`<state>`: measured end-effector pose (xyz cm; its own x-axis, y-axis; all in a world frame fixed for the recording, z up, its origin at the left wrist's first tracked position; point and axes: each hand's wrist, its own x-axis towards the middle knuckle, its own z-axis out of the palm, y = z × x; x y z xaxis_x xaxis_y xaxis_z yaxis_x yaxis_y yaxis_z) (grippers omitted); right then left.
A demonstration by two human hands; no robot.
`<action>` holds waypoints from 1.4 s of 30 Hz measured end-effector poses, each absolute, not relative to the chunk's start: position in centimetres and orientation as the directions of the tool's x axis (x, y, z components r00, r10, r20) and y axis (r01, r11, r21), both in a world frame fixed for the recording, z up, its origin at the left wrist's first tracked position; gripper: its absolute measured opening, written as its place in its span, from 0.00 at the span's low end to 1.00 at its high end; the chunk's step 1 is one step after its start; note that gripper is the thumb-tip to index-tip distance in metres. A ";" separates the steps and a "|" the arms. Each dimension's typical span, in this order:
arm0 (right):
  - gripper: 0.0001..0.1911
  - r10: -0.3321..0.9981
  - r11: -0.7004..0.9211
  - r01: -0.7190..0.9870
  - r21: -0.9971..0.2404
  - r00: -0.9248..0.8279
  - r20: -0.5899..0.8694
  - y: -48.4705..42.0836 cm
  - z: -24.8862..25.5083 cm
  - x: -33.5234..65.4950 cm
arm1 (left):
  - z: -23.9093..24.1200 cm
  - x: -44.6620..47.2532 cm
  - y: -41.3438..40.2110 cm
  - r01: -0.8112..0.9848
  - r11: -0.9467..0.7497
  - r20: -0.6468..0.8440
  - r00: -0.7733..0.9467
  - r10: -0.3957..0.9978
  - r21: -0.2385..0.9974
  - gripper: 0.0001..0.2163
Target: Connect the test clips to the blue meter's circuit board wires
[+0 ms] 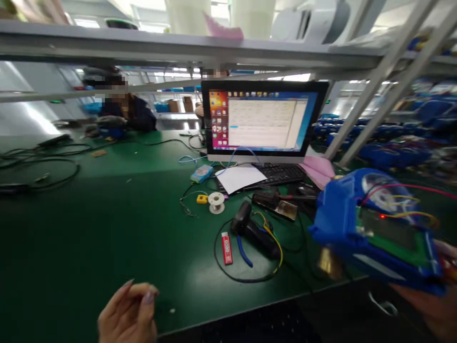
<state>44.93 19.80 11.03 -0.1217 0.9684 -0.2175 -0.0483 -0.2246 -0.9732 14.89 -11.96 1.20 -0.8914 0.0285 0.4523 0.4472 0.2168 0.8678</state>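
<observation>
A broad dark green surface carries a black-framed computer monitor with a lit screen, standing behind a black keyboard and a white sheet of paper. To the right, held in the air above the surface's near edge, is a blue plastic device housing, blurred, its open face showing a green circuit board with a small red light and thin red and yellow wires looping over it. Its long axis runs from upper left to lower right, the rounded blue end pointing left toward the monitor and the far end dropping toward the right hand, whose grip closes on that lower right end from beneath. The left hand hovers low at the near edge, fingers loosely curled and holding nothing. On the surface between them lie a black handheld scanner with its cable looped around, a small white spool, and a red lighter just beside a blue-handled tool.
</observation>
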 end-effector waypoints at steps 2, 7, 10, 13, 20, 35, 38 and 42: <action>0.30 0.884 -0.362 0.031 -0.932 -0.307 -0.354 16.9 10.4 40.5 | 2.1 15.1 -11.7 0.672 0.020 0.670 -0.741 0.048 0.741 0.23; 0.31 0.197 -0.617 0.273 -0.738 -0.854 -0.481 8.4 8.6 28.7 | 3.3 13.9 -13.4 0.829 -0.098 0.808 -0.500 0.311 0.551 0.38; 0.28 0.002 -0.664 0.344 -0.664 -0.887 -0.461 5.4 6.4 23.4 | 2.5 12.0 -15.7 0.836 0.093 0.715 -0.515 0.473 0.541 0.46; 0.26 -0.129 -0.603 0.444 -0.662 -0.874 -0.469 4.8 4.0 19.5 | 1.4 9.9 -17.5 0.834 0.266 0.575 -0.531 0.623 0.483 0.50; 0.20 -0.160 -0.429 0.530 -0.731 -0.842 -0.516 8.2 3.1 14.3 | 0.4 9.6 -14.7 0.916 0.340 0.599 -0.399 0.695 0.215 0.52; 0.29 0.273 -0.041 0.176 -0.984 -0.945 -0.180 12.2 5.8 17.1 | 2.2 15.8 -6.6 0.789 0.613 0.739 -0.440 0.511 0.046 0.35; 0.31 0.385 0.074 0.122 -0.990 -0.919 -0.084 13.2 6.5 19.3 | 4.3 13.6 -9.0 0.835 0.525 0.683 -0.479 0.551 0.162 0.28; 0.33 0.552 0.108 0.096 -0.990 -0.833 -0.021 15.0 7.4 23.8 | 7.0 6.9 -10.7 0.688 0.459 0.529 -0.726 0.440 0.563 0.18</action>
